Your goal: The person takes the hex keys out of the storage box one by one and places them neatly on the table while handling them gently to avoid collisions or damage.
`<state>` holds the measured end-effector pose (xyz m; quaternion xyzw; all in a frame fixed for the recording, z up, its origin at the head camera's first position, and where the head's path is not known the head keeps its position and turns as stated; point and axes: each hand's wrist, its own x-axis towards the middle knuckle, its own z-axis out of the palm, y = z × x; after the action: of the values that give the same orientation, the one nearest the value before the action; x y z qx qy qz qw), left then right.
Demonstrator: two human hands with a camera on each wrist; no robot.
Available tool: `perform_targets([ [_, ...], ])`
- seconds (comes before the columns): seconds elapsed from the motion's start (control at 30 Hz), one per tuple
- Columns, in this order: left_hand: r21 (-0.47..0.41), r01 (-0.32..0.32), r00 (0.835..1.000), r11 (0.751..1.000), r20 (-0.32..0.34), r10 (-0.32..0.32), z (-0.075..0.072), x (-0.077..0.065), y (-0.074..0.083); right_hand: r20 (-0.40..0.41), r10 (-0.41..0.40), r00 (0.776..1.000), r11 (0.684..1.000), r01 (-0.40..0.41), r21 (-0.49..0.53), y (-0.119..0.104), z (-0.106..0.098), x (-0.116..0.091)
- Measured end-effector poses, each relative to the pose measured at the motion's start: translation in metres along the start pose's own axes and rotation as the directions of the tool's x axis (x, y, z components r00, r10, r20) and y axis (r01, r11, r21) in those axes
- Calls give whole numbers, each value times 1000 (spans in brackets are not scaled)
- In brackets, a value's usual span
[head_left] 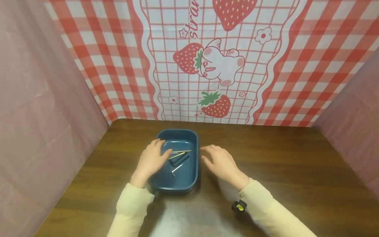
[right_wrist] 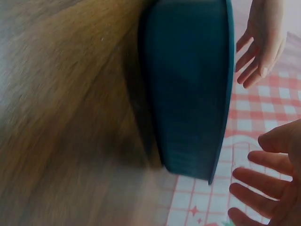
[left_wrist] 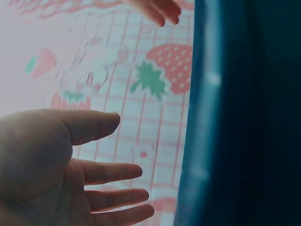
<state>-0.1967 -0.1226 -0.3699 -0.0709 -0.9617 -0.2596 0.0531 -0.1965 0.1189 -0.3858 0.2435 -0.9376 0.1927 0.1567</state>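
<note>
The tub (head_left: 184,180) stands on the tabletop (head_left: 281,164), its left rim below the left hand (head_left: 151,159) and its right side just left of the right hand (head_left: 222,163). In it, hex keys (head_left: 176,156) lie right of the left hand. Beyond both hands hangs a backdrop cloth (head_left: 183,19), between drapes (head_left: 44,115) well left and right of them.

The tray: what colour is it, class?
The tray is dark blue, seen best in the head view.
</note>
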Motion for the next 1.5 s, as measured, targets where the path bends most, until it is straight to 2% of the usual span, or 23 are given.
perform_targets([
  [0.2,-100,65,998,993,8,-64,-1,-5,-18,36,-147,988,989,147,19,-15,11,9],
  [0.33,-127,117,992,985,58,-110,1,-4,-26,107,-217,970,976,215,29,-27,20,16],
  [0.47,-149,179,980,973,111,-164,5,-2,-31,197,-270,942,962,273,13,-38,30,23],
  [0.6,-158,228,969,961,129,-209,12,0,-36,300,-320,899,941,338,-9,-47,38,29],
  [0.7,-162,250,963,955,142,-228,17,1,-39,363,-325,873,932,361,-35,-51,44,32],
  [0.87,-165,274,956,948,150,-250,25,1,-45,422,-309,852,927,370,-68,-53,51,35],
  [1.27,-134,279,954,951,150,-259,28,0,-49,424,-332,842,894,425,-143,-55,60,35],
  [1.5,-108,264,959,959,135,-249,28,1,-50,458,-304,835,890,421,-177,-57,61,35],
])
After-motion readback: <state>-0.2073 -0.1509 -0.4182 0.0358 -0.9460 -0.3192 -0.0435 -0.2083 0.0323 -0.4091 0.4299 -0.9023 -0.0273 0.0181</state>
